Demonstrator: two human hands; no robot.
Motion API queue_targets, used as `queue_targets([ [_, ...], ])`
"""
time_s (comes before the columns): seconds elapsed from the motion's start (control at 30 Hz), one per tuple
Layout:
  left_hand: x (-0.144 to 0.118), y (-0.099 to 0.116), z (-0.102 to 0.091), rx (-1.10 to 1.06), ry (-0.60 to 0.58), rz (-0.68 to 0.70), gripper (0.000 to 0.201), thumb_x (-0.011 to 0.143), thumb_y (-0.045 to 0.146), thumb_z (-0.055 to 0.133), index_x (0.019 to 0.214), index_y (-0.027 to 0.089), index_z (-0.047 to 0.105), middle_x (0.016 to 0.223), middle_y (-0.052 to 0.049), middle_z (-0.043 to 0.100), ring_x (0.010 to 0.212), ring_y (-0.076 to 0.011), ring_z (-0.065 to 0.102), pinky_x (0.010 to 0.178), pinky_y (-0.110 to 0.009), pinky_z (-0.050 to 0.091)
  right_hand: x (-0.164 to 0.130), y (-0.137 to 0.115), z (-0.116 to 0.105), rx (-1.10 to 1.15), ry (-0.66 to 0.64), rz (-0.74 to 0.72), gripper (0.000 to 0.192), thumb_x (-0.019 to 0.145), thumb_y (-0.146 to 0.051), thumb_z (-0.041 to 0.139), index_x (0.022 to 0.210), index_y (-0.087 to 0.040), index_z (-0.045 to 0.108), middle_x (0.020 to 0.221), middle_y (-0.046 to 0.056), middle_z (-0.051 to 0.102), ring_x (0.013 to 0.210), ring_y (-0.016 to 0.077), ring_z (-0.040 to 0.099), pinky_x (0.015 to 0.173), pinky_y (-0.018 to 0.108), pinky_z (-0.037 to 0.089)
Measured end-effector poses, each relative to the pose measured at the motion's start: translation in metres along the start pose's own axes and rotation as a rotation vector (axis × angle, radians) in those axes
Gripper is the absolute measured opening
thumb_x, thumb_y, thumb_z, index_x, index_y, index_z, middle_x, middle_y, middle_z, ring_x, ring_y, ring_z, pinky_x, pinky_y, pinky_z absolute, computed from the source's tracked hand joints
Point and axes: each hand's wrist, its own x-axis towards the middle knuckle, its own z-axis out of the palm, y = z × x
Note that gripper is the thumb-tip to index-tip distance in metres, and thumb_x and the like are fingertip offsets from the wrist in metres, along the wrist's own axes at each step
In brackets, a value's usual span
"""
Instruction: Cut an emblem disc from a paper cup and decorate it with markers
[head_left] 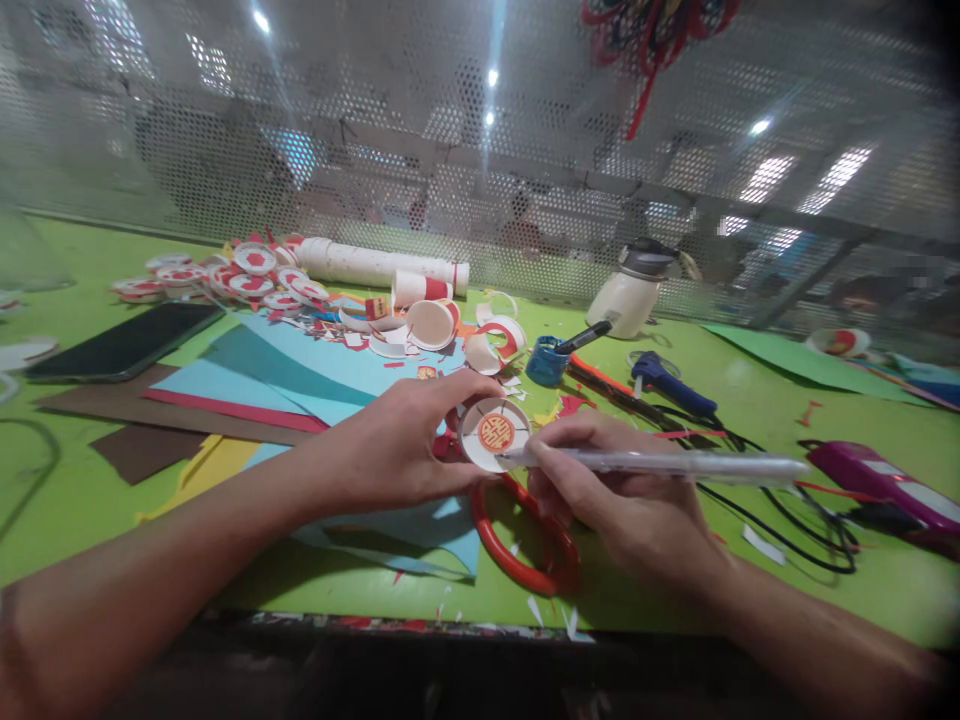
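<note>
Left hand (397,440) reaches in from left, fingers curled, pinching cut paper-cup base (493,433) above green table (90,500). Right hand (600,490) grips translucent pen (660,464), tip touching cup base's lower right rim. Red scissors handle (525,550) just beneath.

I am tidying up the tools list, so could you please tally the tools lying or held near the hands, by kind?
Pen, held in the right hand: 1
Red-handled scissors: 1
Blue glue gun: 1
Phone: 1
Total: 4
</note>
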Motion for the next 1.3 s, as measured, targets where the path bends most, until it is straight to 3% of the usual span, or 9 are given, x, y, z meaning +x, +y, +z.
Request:
queue_targets([
  [0.3, 0.001, 0.0028, 0.0, -0.01, -0.008, 0.002, 0.039, 0.079, 0.035, 0.069, 0.112, 0.019, 0.054, 0.098, -0.002, 0.067, 0.084, -0.0153, 0.062, 0.069, -0.025, 0.049, -0.0022, 0.0001, -0.005, 0.029, 0.149, -0.008, 0.014, 0.091, -0.033, 0.059, 0.084, -0.021, 0.062, 0.061, -0.002, 0.064, 0.048, 0.0108, 0.057, 0.042, 0.022, 0.046],
  [0.6, 0.0003, 0.0046, -0.0002, -0.026, -0.034, -0.03, 0.036, 0.077, 0.031, 0.071, 0.105, 0.019, 0.051, 0.092, 0.0, 0.064, 0.08, -0.015, 0.061, 0.067, -0.025, 0.05, -0.0051, 0.0033, -0.0024, -0.116, 0.029, -0.078, 0.01, 0.09, -0.029, 0.06, 0.086, -0.021, 0.065, 0.061, -0.002, 0.063, 0.047, 0.0092, 0.055, 0.043, 0.021, 0.045],
  [1.3, 0.0003, 0.0043, -0.0001, -0.033, -0.032, -0.054, 0.039, 0.077, 0.037, 0.07, 0.105, 0.02, 0.05, 0.089, 0.0, 0.066, 0.078, -0.0161, 0.062, 0.065, -0.026, 0.049, -0.0058, 0.0012, -0.0039, -0.211, 0.025, -0.162, 0.01, 0.091, -0.027, 0.058, 0.087, -0.021, 0.065, 0.061, -0.003, 0.063, 0.05, 0.0095, 0.057, 0.048, 0.023, 0.046],
])
